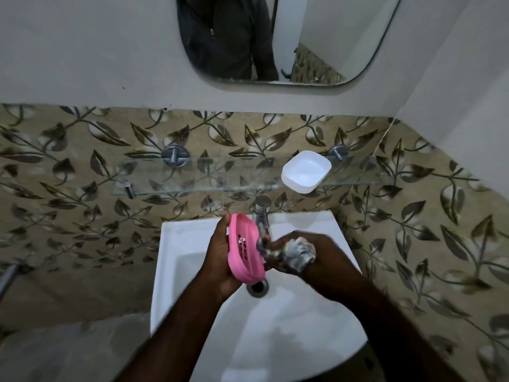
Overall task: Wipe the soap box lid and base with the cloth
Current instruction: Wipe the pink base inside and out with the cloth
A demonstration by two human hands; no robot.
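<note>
**Pink half gets the cloth over the sink**

The left hand [217, 260] cradles the pink soap box half [243, 252] above the sink [176, 244], fingers curled round its back edge. Any drips would fall toward the drain [257, 288]. It stands on edge, its long axis running from the tap [261, 213] down toward the drain, with the slotted hollow facing right, open to the wiping. The right hand [325, 244] is clenched on the bunched cloth [298, 253], which touches the rim. The white half [305, 172] sits hollow-up on the glass shelf [206, 172], out of the way.
</note>
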